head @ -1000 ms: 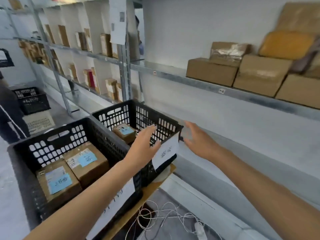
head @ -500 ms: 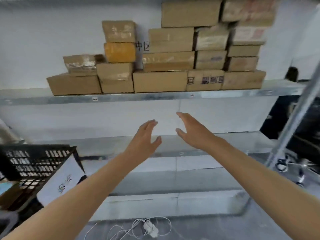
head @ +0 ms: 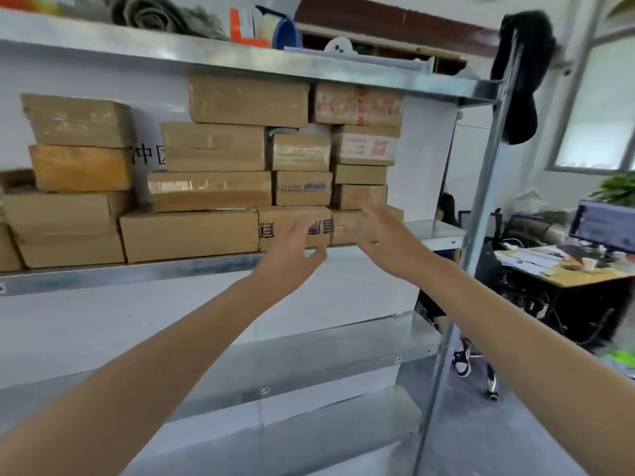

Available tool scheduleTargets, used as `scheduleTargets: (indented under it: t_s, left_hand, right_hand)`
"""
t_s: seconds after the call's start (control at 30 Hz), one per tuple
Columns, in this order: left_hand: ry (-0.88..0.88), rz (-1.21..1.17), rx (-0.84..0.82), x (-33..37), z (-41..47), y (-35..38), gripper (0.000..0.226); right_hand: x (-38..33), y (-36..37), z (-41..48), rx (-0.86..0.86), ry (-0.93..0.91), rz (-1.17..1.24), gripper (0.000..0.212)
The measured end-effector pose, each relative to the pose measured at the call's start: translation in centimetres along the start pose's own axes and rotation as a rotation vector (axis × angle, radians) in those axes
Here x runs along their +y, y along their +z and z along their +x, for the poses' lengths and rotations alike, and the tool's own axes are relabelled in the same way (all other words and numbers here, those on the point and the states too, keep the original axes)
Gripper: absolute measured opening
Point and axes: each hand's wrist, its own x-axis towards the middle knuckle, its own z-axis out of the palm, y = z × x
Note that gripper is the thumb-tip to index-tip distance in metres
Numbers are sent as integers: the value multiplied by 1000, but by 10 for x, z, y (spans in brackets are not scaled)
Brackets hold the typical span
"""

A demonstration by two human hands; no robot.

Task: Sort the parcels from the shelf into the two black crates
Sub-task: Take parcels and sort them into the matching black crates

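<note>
Parcels: brown cardboard parcels [head: 192, 235] stacked in rows on the metal shelf [head: 137, 273], from 9 o'clock across to 2 o'clock of the view; several are taped and some carry printed marks.
Left stack: an orange-brown parcel [head: 80, 167] sits between a plain one above it and a wider one below, at about 10 o'clock.
Bottom row: a long plain parcel lies at the shelf's front edge; just to its right stands a printed parcel [head: 281, 228] with dark characters on its face.
Left hand: left hand [head: 290, 257] is raised in front of the printed parcel at about 12 o'clock, fingers [head: 302, 228] spread apart and empty; whether they touch the cardboard cannot be told.
Right hand: right hand [head: 388, 242] is at about 1 o'clock, before the end parcel [head: 347, 228] of the bottom row, fingers loosely parted, holding nothing; its fingertips are blurred.
Upright: a metal shelf post [head: 488, 187] runs down at 2 o'clock, with a dark cloth [head: 522, 73] hanging near its top.
Far right: a tabletop [head: 563, 274] with papers and a lit monitor [head: 604, 225] at 3 o'clock.
</note>
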Motion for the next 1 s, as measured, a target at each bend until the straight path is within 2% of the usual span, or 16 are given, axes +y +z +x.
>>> scheduleTargets:
  t_s: [0.1,0.27,0.53,0.63,0.73,0.87,1.0]
  left_hand:
    - [40,-26,57,12,47,0,51]
    - [65,-98,132,22,123,-5,50]
    - [-30,-156,256,21,209,-3,60]
    - [-16,-164,335,26,229,-1,51]
    - [-31,-137,344,30,249,7,65]
    - [-177,-88,319,40,269,17,88]
    - [-234,-185,377,48,282,18,88]
  right_hand:
    - [13,-28,44,81,3,-1,59]
    - [32,-62,111,120,-40,-73,62]
    - [75,-103,190,262,-70,-31,44]
    - [94,-118,218,307,-16,-11,57]
    - [109,-127,245,322,11,21,68]
    - [121,-131,275,287,-8,91,58]
    - [129,-129,298,214,-64,244,55]
